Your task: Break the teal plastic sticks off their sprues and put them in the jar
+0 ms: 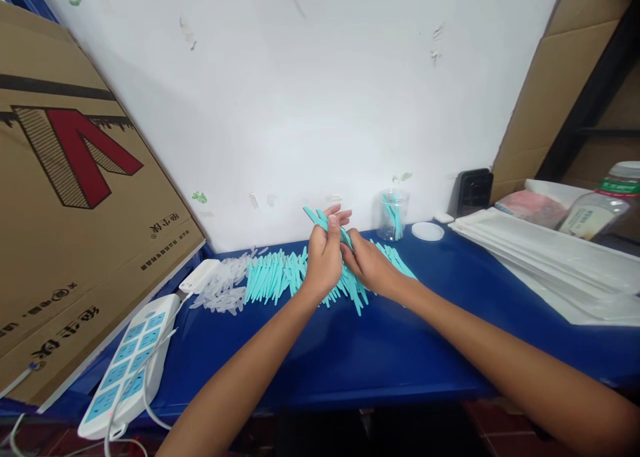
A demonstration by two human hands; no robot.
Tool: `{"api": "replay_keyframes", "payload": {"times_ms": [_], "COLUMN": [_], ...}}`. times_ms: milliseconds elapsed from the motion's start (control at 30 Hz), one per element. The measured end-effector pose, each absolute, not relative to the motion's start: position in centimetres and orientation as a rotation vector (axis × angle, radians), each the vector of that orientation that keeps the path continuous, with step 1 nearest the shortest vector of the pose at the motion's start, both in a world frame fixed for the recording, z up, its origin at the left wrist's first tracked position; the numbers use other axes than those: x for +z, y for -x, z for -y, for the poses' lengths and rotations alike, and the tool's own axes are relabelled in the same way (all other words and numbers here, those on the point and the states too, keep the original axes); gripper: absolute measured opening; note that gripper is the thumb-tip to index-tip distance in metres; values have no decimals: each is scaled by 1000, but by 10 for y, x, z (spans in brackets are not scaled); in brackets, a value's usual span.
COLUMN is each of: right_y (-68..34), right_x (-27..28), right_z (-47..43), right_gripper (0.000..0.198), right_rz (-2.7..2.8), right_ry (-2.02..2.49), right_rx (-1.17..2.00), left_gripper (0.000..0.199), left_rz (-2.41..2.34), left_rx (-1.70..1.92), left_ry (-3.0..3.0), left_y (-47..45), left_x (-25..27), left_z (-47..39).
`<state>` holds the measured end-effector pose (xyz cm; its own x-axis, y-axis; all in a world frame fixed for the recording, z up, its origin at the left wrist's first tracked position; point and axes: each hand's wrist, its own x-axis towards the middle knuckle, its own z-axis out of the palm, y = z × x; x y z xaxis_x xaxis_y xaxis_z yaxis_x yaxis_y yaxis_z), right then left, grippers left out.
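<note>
Several flat turquoise plastic sticks (320,219) are bunched in my left hand (326,255), their tips poking out at the upper left. My left thumb presses on the bunch, and some of its other fingers stretch out behind. My right hand (374,265) is closed around the bunch's near end, touching my left hand; what lies inside its fingers is mostly hidden. Beneath both hands a long row of loose turquoise sticks (270,278) lies on the blue table (320,363). Left of the row is a pile of translucent plastic pieces (225,287).
A clear jar (393,215) with turquoise sticks stands by the wall, beside a white round lid (427,231). At right are white plastic bags (540,263) and a bottle (600,207). A power strip (133,363) and a large cardboard box (90,243) occupy the left.
</note>
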<state>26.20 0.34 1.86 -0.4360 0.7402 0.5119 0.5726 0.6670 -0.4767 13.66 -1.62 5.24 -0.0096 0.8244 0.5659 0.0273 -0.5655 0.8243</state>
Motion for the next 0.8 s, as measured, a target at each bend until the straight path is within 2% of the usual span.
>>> {"api": "replay_keyframes", "payload": {"times_ms": [467,600,800], "right_y": [-261,-262,-266], "right_x": [8,7,7], "right_z": [-11,-11,-10], "right_gripper": [19,20,23], "right_rz": [2104,2113,2113], "right_ry": [918,916,921], "right_rx": [288,329,352], "left_gripper": [51,44,45], "left_rz": [-873,-785,-630], "left_rx": [1701,1780,1962], "left_ry": [-1688,-1599,-1333], "left_y": [-125,-118,-97], "left_x": [75,84,109], "left_z": [11,6,3]}}
